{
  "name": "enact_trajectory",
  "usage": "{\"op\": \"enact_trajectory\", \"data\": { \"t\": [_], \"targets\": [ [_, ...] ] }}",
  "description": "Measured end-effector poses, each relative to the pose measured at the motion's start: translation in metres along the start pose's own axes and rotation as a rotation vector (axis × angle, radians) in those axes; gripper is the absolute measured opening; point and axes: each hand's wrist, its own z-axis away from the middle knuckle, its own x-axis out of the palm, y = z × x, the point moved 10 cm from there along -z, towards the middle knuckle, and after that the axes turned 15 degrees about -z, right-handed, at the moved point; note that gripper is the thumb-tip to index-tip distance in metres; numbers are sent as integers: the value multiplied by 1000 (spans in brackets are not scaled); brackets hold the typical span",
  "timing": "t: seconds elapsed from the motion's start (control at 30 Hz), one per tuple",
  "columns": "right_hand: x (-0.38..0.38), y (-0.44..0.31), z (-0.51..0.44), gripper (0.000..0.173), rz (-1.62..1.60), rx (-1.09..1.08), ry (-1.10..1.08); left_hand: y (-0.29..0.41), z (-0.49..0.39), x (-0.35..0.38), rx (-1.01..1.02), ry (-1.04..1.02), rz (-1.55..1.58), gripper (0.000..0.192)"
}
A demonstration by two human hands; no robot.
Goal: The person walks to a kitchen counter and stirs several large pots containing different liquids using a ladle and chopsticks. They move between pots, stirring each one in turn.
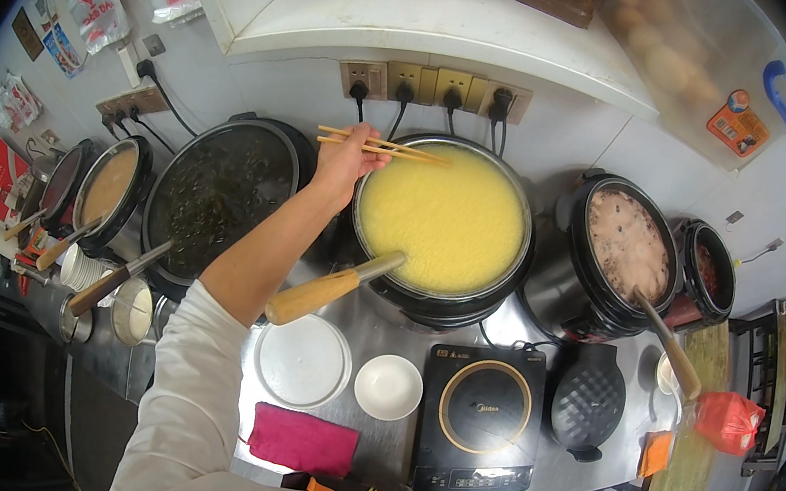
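My left hand (350, 160) grips a pair of wooden chopsticks (405, 150) over the upper left rim of the middle pot (357, 220). Their far ends reach over or into yellow millet-like porridge (442, 215); the exact contact is not clear. A ladle with a wooden handle (312, 297) leans on that pot's lower left rim, its bowl hidden in the porridge. To the left, partly behind my forearm, stands a large pot of dark liquid with green bits (222, 186). My right hand is out of view.
Other pots hold pinkish-brown (628, 239) and tan (109, 182) food. In front lie a white lid (303, 360), a white bowl (388, 387), a magenta cloth (304, 439), an induction cooker (481, 421) and a black appliance (588, 402). A white shelf (435, 35) overhangs the plugged sockets.
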Motion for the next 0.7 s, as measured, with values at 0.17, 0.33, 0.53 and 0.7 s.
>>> {"op": "enact_trajectory", "data": {
  "t": [0.17, 0.33, 0.53, 0.7],
  "targets": [
    [-5, -1, -5, 56, 199, 17, -103, -8, -5, -5, -17, 7, -5, 25],
    [-11, -23, -6, 59, 238, 33, -91, -1, 0, 0, 3, 11, -10, 25],
    [-5, -10, 1, 58, 190, -28, -163, -14, -11, -7, -20, 19, -4, 25],
    [-17, -19, -11, 54, 227, 90, -11, 2, 0, -9, 15, 30, -5, 25]
  ]
}}
